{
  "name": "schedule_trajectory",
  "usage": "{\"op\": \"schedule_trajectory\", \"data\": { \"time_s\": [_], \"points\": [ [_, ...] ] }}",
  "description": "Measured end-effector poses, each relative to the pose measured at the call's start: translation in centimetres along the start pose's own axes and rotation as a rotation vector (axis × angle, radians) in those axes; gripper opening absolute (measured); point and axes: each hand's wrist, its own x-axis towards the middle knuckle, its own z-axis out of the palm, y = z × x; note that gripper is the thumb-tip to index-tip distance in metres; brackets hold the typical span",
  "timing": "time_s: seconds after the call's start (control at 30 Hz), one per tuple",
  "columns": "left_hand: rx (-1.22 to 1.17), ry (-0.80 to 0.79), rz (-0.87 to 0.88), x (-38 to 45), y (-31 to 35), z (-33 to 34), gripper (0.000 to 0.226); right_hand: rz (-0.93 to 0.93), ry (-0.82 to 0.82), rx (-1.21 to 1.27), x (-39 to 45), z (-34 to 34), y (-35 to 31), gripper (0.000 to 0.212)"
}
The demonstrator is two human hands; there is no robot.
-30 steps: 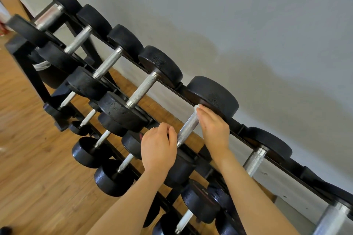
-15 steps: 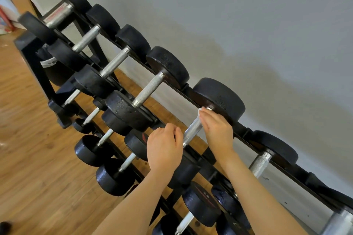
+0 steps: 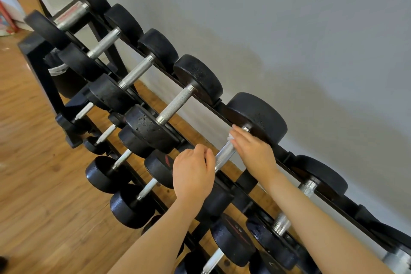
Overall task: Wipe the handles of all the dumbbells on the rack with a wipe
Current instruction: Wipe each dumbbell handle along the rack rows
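Wipe: white, only a small edge visible, pressed against the far end of a knurled steel handle under the fingers of the right hand, which curl over the bar just beside the dumbbell's far black head. Left hand: fingers curled round the near end of the same handle, covering the near head. Dumbbell sits on the top tier of a black rack among further black dumbbells, smaller ones on lower tiers, against a grey wall above a wooden floor.
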Motion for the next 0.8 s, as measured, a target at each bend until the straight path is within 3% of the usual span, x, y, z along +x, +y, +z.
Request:
{"op": "schedule_trajectory", "data": {
  "time_s": [0.13, 0.27, 0.37, 0.6, 0.8],
  "points": [
    [-0.001, -0.008, 0.001, 0.0, -0.1, 0.1, 0.04, 0.004, 0.036, 0.021, 0.0, 0.2, -0.4, 0.033],
    [0.001, -0.018, 0.002, 0.0, 0.0, 0.1, 0.045, -0.087, -0.043, 0.023, 0.3, -0.3, 0.7, 0.035],
    [-0.002, -0.018, -0.004, 0.0, 0.0, 0.0, 0.046, -0.037, -0.004, 0.019, 0.2, 0.1, 0.3, 0.041],
    [0.016, -0.012, 0.011, 0.1, -0.3, 0.3, 0.042, -0.157, -0.049, 0.064, -0.3, 0.4, -0.3, 0.031],
    [0.01, -0.009, 0.012, 0.1, -0.3, 0.2, 0.041, -0.078, -0.022, 0.017, 0.1, 0.4, -0.3, 0.031]
  ]
}}
